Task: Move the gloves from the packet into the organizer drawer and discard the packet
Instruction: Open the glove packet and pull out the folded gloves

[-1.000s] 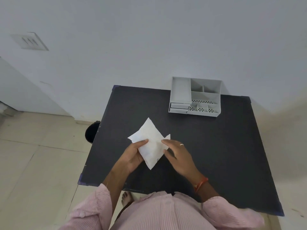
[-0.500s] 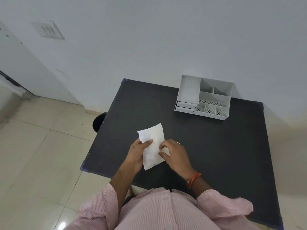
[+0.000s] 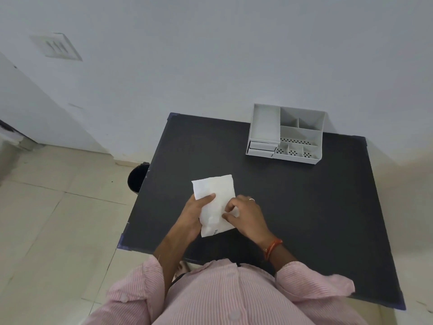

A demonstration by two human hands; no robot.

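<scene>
A white paper packet [image 3: 216, 199] is held above the near-left part of the black table [image 3: 304, 207]. My left hand [image 3: 193, 214] grips its left edge, thumb on top. My right hand [image 3: 246, 213] pinches its right edge with the fingertips. The packet looks sealed and no gloves show. The grey organizer [image 3: 287, 133] stands at the table's far edge by the wall, with two small shut drawers [image 3: 262, 147] at its front left and open compartments on the right.
A black bin [image 3: 137, 177] stands on the tiled floor just left of the table. The white wall runs behind the table. My pink striped shirt fills the bottom of the view.
The packet has turned from a diamond tilt to nearly upright in my hands. My right fingers have shifted to pinch its right edge. The camera has swung left.
</scene>
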